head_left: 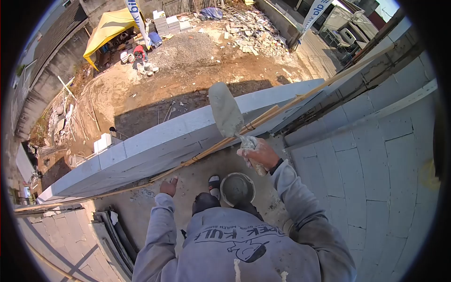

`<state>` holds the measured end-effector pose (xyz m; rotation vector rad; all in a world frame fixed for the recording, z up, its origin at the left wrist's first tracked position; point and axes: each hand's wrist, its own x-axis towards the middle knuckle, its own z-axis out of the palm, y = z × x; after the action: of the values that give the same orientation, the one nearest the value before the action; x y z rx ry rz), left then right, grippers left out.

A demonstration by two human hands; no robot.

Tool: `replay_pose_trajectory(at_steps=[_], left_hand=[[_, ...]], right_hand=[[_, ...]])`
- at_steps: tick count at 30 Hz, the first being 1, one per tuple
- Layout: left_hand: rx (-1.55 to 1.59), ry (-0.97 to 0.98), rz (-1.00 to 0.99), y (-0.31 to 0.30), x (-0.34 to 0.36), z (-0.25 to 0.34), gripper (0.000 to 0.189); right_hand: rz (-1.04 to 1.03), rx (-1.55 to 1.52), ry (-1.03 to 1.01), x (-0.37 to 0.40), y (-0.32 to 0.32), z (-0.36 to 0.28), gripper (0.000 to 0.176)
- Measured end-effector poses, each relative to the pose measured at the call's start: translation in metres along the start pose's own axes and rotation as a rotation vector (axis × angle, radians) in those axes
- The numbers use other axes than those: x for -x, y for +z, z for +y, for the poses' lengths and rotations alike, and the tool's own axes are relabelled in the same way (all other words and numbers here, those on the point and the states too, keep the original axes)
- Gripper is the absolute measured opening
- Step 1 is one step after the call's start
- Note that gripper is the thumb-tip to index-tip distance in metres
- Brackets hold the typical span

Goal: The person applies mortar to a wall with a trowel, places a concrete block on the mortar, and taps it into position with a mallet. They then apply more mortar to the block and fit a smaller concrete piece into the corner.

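My right hand (261, 153) is wrapped round the mortar-caked handle of a trowel (225, 110). Its broad blade, coated in pale grey mortar, points up and away over the top of a low block wall (178, 124). My left hand (169, 187) hangs near the inner side of that wall, a finger stretched out and nothing visible in it. Between my legs and below my right hand, a round bucket (237, 189) of grey mortar stands on the floor.
A bamboo pole (211, 150) runs along the wall's inner face. Taller block walls rise at right (366, 174) and lower left. Grey boards (112, 235) lean at lower left. Beyond the low wall, far below, lie rubble (258, 35), a yellow canopy (112, 28) and a person in red (139, 50).
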<state>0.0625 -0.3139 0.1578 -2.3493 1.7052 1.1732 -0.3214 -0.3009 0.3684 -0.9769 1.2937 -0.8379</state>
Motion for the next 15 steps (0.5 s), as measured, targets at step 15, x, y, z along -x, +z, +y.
replay_pose_trajectory(at_steps=[15], left_hand=[[0.076,0.090,-0.208,0.095,0.075,-0.016,0.045]], right_hand=[[0.030,1.670,-0.411,-0.085,-0.012,-0.077,0.041]])
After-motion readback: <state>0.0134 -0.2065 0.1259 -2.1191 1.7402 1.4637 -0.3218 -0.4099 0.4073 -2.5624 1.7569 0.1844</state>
